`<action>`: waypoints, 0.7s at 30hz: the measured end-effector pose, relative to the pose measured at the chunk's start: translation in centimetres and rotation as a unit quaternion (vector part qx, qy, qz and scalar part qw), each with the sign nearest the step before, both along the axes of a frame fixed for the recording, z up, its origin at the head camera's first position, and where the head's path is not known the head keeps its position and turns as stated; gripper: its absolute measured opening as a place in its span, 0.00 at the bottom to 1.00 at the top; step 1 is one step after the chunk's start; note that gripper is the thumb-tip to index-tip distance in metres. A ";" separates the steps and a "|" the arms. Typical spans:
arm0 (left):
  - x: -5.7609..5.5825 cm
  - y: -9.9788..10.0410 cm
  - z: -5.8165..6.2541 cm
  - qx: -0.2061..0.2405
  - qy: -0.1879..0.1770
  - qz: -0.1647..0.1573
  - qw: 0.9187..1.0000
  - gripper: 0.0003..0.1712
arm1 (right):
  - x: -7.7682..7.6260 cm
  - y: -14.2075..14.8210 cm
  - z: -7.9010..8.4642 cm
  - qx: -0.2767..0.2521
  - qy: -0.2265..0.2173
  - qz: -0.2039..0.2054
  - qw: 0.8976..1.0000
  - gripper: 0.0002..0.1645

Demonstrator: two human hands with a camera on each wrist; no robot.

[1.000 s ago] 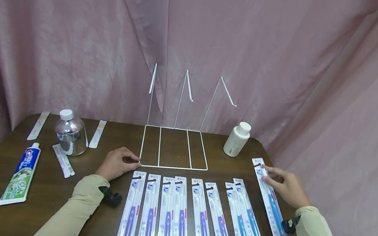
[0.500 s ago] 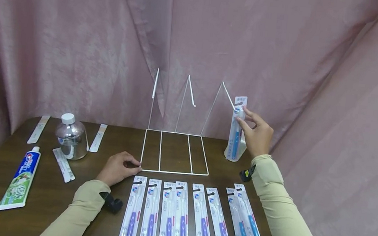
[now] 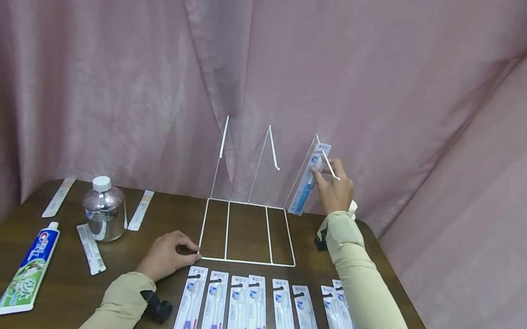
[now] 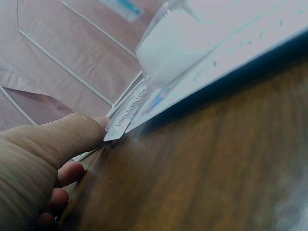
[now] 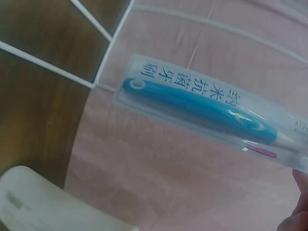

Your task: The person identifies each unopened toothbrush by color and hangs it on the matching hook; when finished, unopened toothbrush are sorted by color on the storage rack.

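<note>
A white wire display rack [image 3: 247, 262] with three raised hooks stands at the table's back. My left hand [image 3: 168, 256] pinches its front left corner; in the left wrist view the thumb [image 4: 72, 137] lies by the frame wire, fingers partly hidden. My right hand [image 3: 336, 191] grips a blue packaged toothbrush [image 3: 306, 185], tilted, at the right hook [image 3: 331, 166]. That hook seems to pass through the hole near the package's top, its tip sticking out in front. In the right wrist view the toothbrush's blue handle [image 5: 197, 110] points toward the rack's base.
Several purple packaged toothbrushes [image 3: 214, 309] lie in a row before the rack, with blue ones [image 3: 338, 328] at the right, partly under my sleeve. To the left are a toothpaste tube [image 3: 28, 271], a clear bottle [image 3: 105, 212] and white strips [image 3: 90, 248]. A white bottle [image 5: 43, 207] stands behind my right hand.
My right hand has lifted the blue packaged toothbrush from the table's right side, carried it up and left, and brought it onto the right hook. My left hand stays at the rack's corner.
</note>
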State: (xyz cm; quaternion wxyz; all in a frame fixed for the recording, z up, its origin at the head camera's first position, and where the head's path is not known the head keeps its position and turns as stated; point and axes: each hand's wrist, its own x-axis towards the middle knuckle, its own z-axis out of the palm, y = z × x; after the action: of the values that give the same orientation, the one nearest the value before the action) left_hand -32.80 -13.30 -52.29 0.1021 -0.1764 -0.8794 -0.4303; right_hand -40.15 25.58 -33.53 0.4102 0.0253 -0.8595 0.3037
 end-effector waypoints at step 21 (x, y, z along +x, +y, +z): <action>-1.0 0.0 0.6 0.004 0.026 -0.004 1.000 0.08 | 6.0 5.9 -1.1 0.005 -0.125 0.055 0.991 0.20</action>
State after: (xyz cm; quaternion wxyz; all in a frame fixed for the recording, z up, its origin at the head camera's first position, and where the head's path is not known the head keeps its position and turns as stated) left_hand -33.84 -13.28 -51.73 0.1234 -0.1908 -0.8741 -0.4294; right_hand -34.13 31.45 -34.63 0.2824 0.0370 -0.9027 0.3225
